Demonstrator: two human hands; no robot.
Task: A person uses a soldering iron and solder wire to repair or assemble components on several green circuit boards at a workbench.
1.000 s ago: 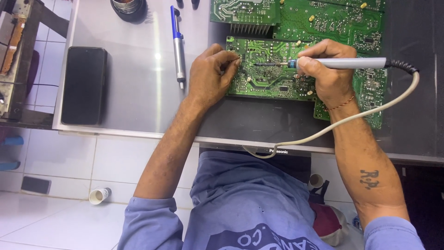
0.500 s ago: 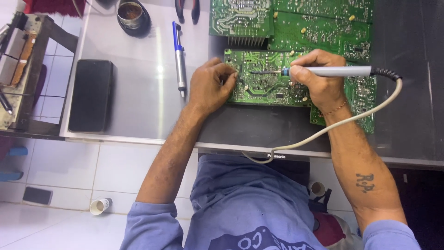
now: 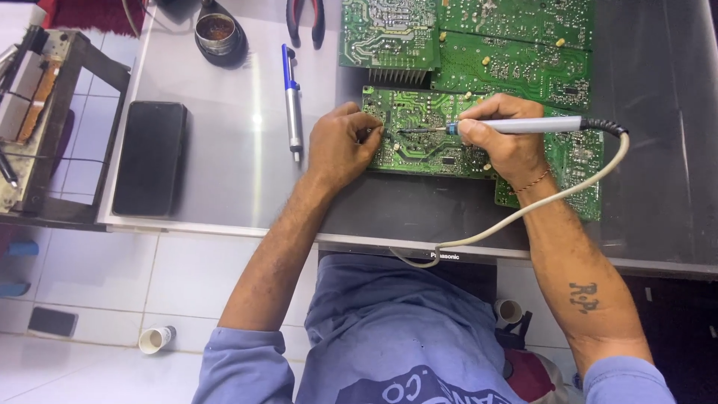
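Hands worked on green circuit board [image 3: 419, 146] at the table's near edge: right hand [image 3: 505, 146] gripped soldering iron [image 3: 516, 126], tip on board; left hand [image 3: 340, 146] pinched at board beside tip. Beyond, small round tin [image 3: 215, 31] held brown residue. Versus earlier, pliers [image 3: 305, 16] now visible.

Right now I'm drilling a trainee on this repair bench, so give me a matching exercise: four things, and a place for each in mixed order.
1. grey-handled soldering iron
2. blue and silver desoldering pump
3. flat black phone
4. round metal tin

a. far edge, left of pliers
b. in right hand
c. near table's left edge
d. just left of left hand

Pairs: 1-b, 2-d, 3-c, 4-a
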